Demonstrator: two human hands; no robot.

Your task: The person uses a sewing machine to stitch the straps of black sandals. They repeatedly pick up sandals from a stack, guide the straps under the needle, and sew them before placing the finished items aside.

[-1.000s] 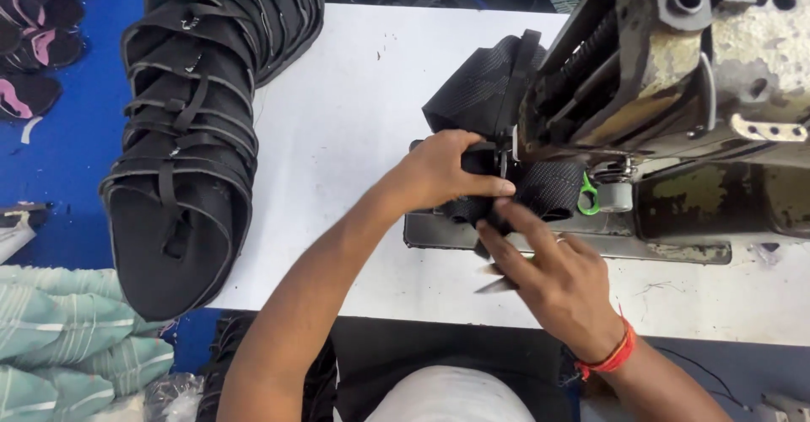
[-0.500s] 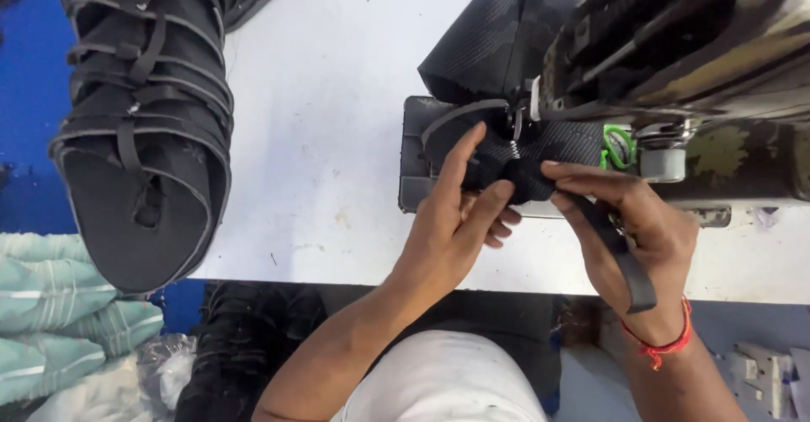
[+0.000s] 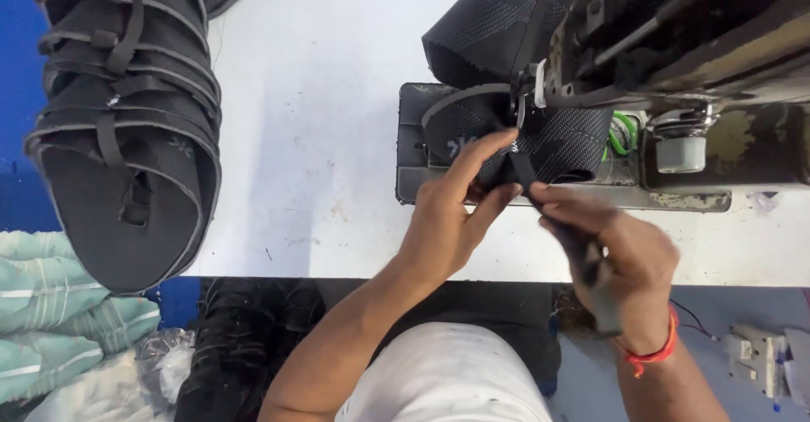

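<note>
A black knitted shoe upper [image 3: 548, 139] lies under the head of a worn sewing machine [image 3: 675, 42], on its dark base plate [image 3: 412, 148]. My left hand [image 3: 451, 211] presses the upper's near edge, fingers stretched toward the needle area. My right hand [image 3: 620, 257], with a red thread bracelet at the wrist, pinches a black strap [image 3: 582, 257] that runs from the upper down across my palm. Both hands meet at the upper's front edge.
A tall stack of finished black uppers [image 3: 126, 127] lies on the white table [image 3: 321, 118] at left. Green striped cloth [image 3: 59, 304] and a plastic bag sit below it. More black pieces lie under the table edge. A white box [image 3: 759, 354] sits low right.
The view has moved closer and shifted slightly. My left fingers have stretched further up onto the upper, and my right hand has drawn the strap out lower and to the right.
</note>
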